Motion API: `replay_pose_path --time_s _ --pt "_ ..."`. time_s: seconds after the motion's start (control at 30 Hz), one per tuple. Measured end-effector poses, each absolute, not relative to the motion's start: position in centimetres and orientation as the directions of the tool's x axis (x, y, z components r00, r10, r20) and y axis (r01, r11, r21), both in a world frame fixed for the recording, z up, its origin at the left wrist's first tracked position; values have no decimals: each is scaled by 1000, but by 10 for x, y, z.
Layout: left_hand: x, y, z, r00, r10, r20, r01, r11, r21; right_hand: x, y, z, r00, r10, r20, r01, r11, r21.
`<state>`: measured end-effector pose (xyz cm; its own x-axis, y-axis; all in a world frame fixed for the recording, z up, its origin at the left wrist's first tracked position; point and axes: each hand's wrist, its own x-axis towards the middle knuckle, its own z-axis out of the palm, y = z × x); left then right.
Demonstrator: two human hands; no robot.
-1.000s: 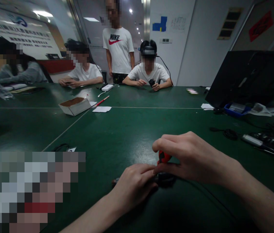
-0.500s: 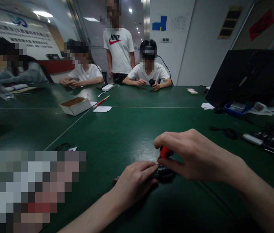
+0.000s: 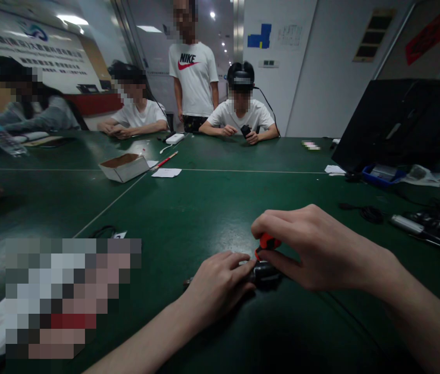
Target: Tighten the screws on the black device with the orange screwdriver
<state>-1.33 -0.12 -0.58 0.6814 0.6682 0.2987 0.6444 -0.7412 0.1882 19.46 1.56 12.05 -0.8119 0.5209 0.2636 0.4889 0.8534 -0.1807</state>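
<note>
Between the thumb and fingers of my right hand [image 3: 313, 249] is a short red-and-black screwdriver [image 3: 267, 242], held upright with its lower end down at a black elongated device [image 3: 267, 272]. The shaft and tip are hard to make out. My left hand [image 3: 223, 278] lies over the device with its fingers wrapped around it, pressing it against the green table [image 3: 189, 208]. The hand hides the device's middle, so its exact kind does not show. A thin dark cable [image 3: 350, 314] runs along the table towards the lower right.
An open cardboard box [image 3: 124, 169], a red pencil-like stick [image 3: 165, 160] and white paper [image 3: 166, 173] lie farther back. On the right are a black monitor [image 3: 402, 124], a blue tray [image 3: 383, 174] and coiled cables [image 3: 368, 213]. Several people are around the table.
The view has shifted slightly. The screwdriver has turned or tilted a little in my right hand; my left hand stays on the black device.
</note>
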Motion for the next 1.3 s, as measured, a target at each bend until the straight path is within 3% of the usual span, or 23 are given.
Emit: replay_pose_path --time_s 0.47,1.0,1.2,1.3 --pt "-12 -2 0 680 701 217 658 -713 243 198 18 122 -812 521 264 498 853 -154" --pt "-13 -1 0 698 690 193 647 -722 244 196 15 121 -811 486 327 518 855 12" --pt "-12 -1 1 698 695 173 654 -717 240 198 13 124 -809 516 281 496 856 -145" --pt "-11 -2 3 695 699 171 661 -714 231 197 14 123 -808 514 287 493 857 -146"
